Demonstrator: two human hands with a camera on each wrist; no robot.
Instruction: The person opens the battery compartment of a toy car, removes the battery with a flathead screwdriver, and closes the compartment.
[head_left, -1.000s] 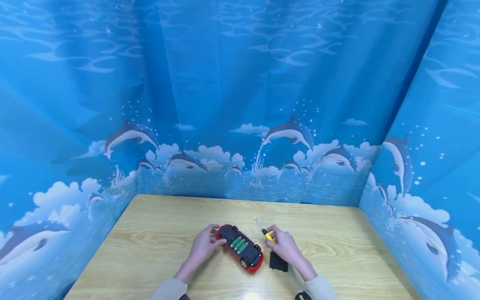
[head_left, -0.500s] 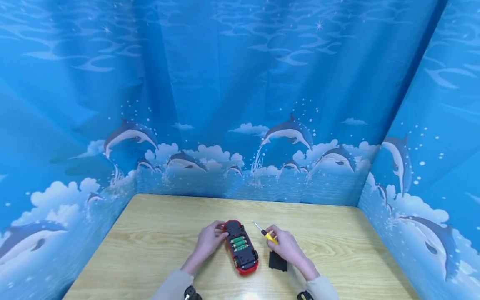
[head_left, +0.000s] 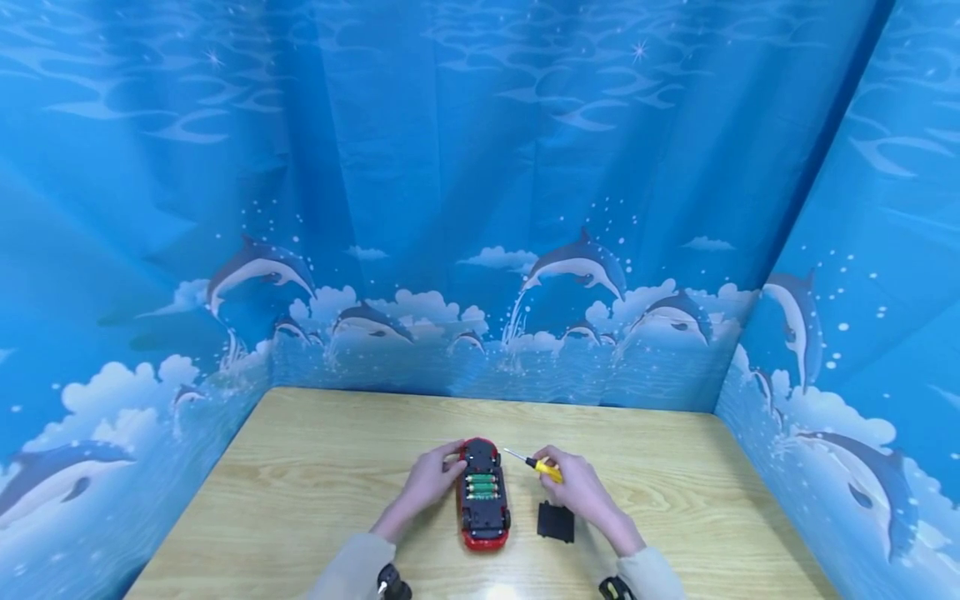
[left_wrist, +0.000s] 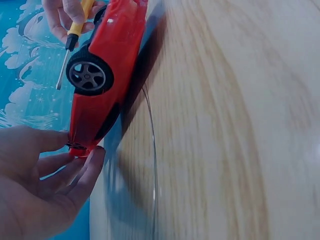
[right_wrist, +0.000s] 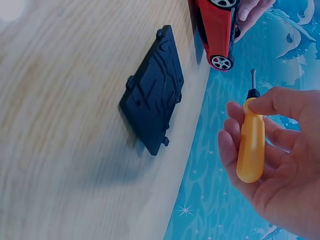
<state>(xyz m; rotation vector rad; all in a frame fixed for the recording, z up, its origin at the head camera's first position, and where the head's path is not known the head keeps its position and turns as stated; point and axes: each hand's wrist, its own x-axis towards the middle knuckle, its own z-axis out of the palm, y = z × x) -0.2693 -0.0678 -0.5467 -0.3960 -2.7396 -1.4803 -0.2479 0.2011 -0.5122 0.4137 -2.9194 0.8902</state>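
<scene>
A red toy car (head_left: 483, 517) lies upside down on the table, its black underside facing up. Several green batteries (head_left: 482, 487) sit side by side in its open compartment. My left hand (head_left: 433, 477) grips the car's far end, thumb and fingers on either side of it in the left wrist view. To the right of the car, my right hand (head_left: 576, 483) holds a screwdriver (right_wrist: 251, 145) by its yellow handle. The metal tip points towards the car without touching it. Below the right hand a black battery cover (head_left: 556, 522) rests on the table, ribbed face showing in the right wrist view.
The wooden table (head_left: 300, 483) stands against a blue curtain (head_left: 480, 208) printed with dolphins, which also runs along the sides. A thin, pale, wire-like line (left_wrist: 152, 135) crosses the table in the left wrist view.
My left hand has turned the car from a slant to nearly straight, its near end swinging left. The screwdriver has tilted flatter, its tip dropping slightly nearer the car. The cover has stayed put.
</scene>
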